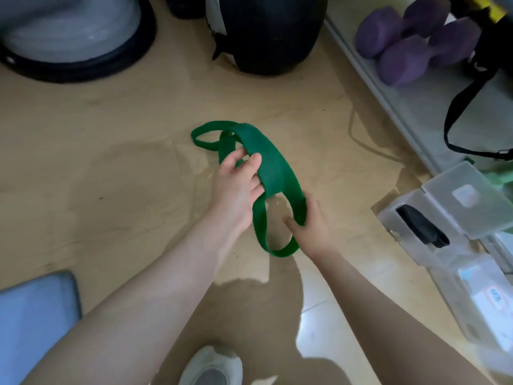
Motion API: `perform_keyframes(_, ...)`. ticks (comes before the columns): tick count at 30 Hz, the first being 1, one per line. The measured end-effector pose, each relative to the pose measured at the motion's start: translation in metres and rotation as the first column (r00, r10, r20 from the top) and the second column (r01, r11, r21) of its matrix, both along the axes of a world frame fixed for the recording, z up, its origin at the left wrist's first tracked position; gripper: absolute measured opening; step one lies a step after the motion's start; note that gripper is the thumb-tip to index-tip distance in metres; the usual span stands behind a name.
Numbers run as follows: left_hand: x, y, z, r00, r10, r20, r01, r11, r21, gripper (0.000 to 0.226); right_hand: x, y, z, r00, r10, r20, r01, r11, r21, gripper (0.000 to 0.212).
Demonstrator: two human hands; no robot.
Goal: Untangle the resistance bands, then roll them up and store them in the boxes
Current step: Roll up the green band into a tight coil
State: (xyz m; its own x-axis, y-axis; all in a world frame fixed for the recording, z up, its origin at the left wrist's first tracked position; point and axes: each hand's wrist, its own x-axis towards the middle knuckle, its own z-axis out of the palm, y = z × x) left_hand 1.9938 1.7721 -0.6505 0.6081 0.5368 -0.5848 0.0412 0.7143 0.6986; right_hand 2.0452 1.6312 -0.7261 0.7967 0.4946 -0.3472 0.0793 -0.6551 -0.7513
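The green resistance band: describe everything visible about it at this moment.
The green resistance band is a flat, matte, rubbery-looking loop, still twisted into several overlapping loops. It is held above the tan floor. The left hand grips its middle, fingers curled round a strand; the right hand grips the near end. The far loops hang free.

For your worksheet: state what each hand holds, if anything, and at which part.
Both hold the green resistance band. The left hand grips its wide middle stretch; the right hand has its grip on the near loop's right side.
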Motion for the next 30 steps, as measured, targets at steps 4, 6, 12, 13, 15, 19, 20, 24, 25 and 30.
perform_keyframes(4,0.001,0.004,-0.007,0.998,0.033,0.056,-0.026,0.993,-0.116,0.029,-0.012,-0.018,-0.042,0.934,-0.294,-0.204,0.209,0.911,-0.355,0.050)
perform_keyframes(6,0.001,0.004,-0.010,0.996,0.059,0.060,-0.048,0.985,-0.163,0.020,-0.017,-0.021,-0.055,0.837,-0.416,-0.354,0.314,0.896,-0.313,0.041)
perform_keyframes(12,0.004,0.004,-0.008,0.990,0.122,0.076,-0.105,0.974,-0.203,0.012,-0.016,-0.020,-0.060,0.735,-0.473,-0.487,0.404,0.881,-0.246,0.017)
perform_keyframes(13,0.005,0.007,-0.008,0.987,0.139,0.085,-0.120,0.972,-0.203,0.012,-0.014,-0.022,-0.060,0.729,-0.486,-0.481,0.414,0.874,-0.255,0.024)
perform_keyframes(15,0.006,0.013,-0.008,0.981,0.163,0.107,-0.141,0.972,-0.189,0.014,-0.008,-0.036,-0.054,0.666,-0.524,-0.530,0.492,0.844,-0.215,0.026)
perform_keyframes(19,0.014,0.022,-0.016,0.972,0.207,0.109,-0.192,0.972,-0.139,0.015,0.014,-0.089,-0.034,0.682,-0.515,-0.519,0.531,0.837,-0.133,0.014)
perform_keyframes(20,0.017,0.022,-0.019,0.972,0.211,0.104,-0.197,0.972,-0.128,0.015,0.018,-0.102,-0.030,0.754,-0.468,-0.460,0.459,0.878,-0.140,0.012)
perform_keyframes(24,0.032,0.016,-0.038,0.979,0.191,0.071,-0.182,0.976,-0.121,0.016,0.026,-0.132,-0.026,0.920,-0.259,-0.295,0.228,0.964,-0.138,0.019)
perform_keyframes(25,0.035,0.015,-0.044,0.980,0.195,0.050,-0.187,0.974,-0.129,0.016,0.025,-0.134,-0.028,0.925,-0.219,-0.310,0.191,0.975,-0.117,0.025)
perform_keyframes(30,0.056,0.012,-0.072,0.967,0.254,-0.016,-0.254,0.955,-0.155,0.016,0.027,-0.138,-0.037,0.789,-0.266,-0.553,0.264,0.961,-0.086,0.023)
